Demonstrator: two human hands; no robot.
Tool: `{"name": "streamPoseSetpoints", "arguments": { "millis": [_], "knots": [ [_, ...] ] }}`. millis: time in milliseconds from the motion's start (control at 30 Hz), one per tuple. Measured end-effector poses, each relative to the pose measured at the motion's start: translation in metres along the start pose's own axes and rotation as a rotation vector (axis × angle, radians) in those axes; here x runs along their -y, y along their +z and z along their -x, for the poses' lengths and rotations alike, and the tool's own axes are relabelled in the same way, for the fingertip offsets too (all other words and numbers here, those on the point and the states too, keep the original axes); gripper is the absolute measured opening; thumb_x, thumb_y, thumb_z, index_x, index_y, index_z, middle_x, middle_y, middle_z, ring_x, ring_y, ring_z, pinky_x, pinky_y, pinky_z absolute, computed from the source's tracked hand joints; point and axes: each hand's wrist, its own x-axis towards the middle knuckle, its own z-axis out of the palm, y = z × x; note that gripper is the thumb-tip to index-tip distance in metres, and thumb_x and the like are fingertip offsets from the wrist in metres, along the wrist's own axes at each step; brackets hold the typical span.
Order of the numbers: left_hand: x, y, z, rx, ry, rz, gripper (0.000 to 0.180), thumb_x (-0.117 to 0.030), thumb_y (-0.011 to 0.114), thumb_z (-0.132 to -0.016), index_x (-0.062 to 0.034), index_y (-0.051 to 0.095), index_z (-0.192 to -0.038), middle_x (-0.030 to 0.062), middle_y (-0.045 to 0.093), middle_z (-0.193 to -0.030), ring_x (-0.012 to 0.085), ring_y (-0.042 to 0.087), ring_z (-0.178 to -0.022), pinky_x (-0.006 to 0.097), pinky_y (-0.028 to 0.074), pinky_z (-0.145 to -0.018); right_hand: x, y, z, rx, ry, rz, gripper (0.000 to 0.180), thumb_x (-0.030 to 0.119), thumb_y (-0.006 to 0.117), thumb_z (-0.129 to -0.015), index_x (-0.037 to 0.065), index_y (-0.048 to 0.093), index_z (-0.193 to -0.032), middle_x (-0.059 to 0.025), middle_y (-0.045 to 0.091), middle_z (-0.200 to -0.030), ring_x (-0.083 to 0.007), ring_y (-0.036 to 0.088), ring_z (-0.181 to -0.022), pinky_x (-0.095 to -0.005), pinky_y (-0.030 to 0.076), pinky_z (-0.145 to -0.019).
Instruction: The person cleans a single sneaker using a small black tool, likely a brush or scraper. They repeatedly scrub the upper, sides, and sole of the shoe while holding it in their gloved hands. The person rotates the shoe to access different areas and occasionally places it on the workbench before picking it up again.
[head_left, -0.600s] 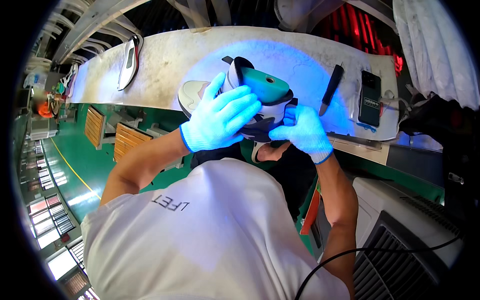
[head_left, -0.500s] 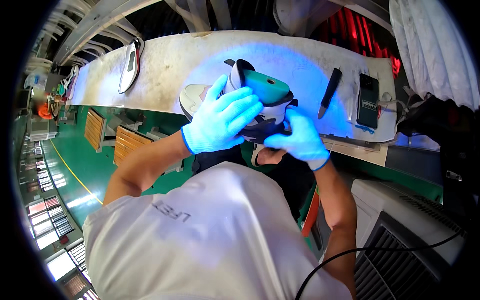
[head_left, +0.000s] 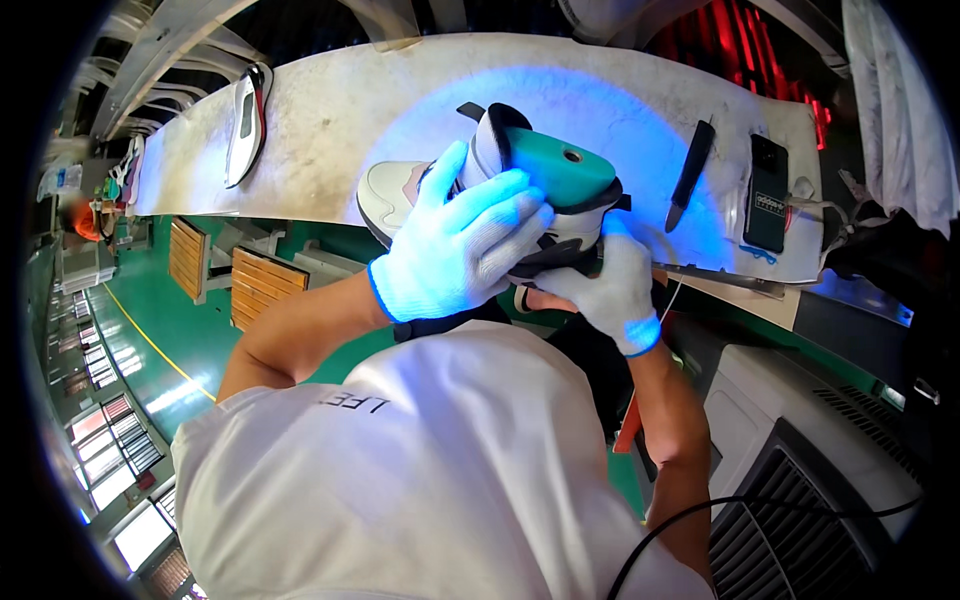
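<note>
The gloved left hand (head_left: 462, 245) is clamping over a white shoe on a green last (head_left: 545, 180), held above the bench edge (head_left: 330, 120), while the right hand (head_left: 610, 290) is gripping underneath it. If either grip is slackening, the shoe is probably tipping off toward the floor, or knocking the dark tool (head_left: 690, 172) beside it.

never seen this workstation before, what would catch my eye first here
First, the blue glow on the pale curved workbench, centred on a white shoe on a green last. Both gloved hands grip it: left hand across its side, right hand beneath. A dark tool and a black phone lie to the right.
</note>
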Motion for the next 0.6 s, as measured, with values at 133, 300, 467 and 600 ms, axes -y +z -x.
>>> {"name": "streamPoseSetpoints", "arguments": {
  "millis": [133, 300, 467, 600],
  "knots": [
    [0.006, -0.002, -0.005, 0.037, -0.022, 0.037, 0.089, -0.028, 0.095, -0.051, -0.0047, 0.076, -0.135, 0.0150, 0.069, -0.142, 0.0372, 0.064, -0.139, 0.075, 0.042, -0.116, 0.003, 0.017, 0.002, -0.097, 0.150, -0.154, 0.067, 0.031, 0.102, -0.070, 0.001, 0.070, -0.121, -0.0162, 0.080, -0.103, -0.0350, 0.079, -0.094, -0.0462, 0.062, -0.086],
    [0.005, -0.005, -0.015, 0.077, -0.082, 0.020, 0.096, -0.034, 0.098, -0.060, -0.0012, 0.068, -0.144, 0.0217, 0.065, -0.146, 0.0429, 0.062, -0.142, 0.077, 0.039, -0.119, 0.022, 0.038, -0.016, -0.281, 0.137, -0.213, 0.078, 0.037, 0.102, -0.077, -0.001, 0.065, -0.135, -0.0172, 0.079, -0.120, -0.0309, 0.078, -0.101, -0.0430, 0.063, -0.090],
    [0.025, -0.036, 0.012, -0.207, -0.041, 0.178, 0.082, -0.027, 0.095, -0.069, 0.0032, 0.067, -0.140, 0.0244, 0.064, -0.140, 0.0470, 0.066, -0.134, 0.072, 0.047, -0.114, 0.055, 0.014, 0.011, 0.152, 0.150, -0.730, 0.095, 0.015, 0.083, -0.088, -0.010, 0.035, -0.166, -0.0190, 0.060, -0.153, -0.0264, 0.060, -0.139, -0.0405, 0.052, -0.116],
    [0.004, -0.034, 0.082, -0.473, -0.193, 0.094, 0.085, -0.021, 0.094, -0.075, 0.0057, 0.059, -0.148, 0.0294, 0.062, -0.146, 0.0538, 0.060, -0.143, 0.067, 0.049, -0.119, 0.082, 0.026, 0.038, 0.285, 0.035, -0.617, 0.091, 0.011, 0.081, -0.093, -0.014, 0.037, -0.168, -0.0221, 0.061, -0.155, -0.0259, 0.064, -0.134, -0.0400, 0.054, -0.113]
  ]
}}
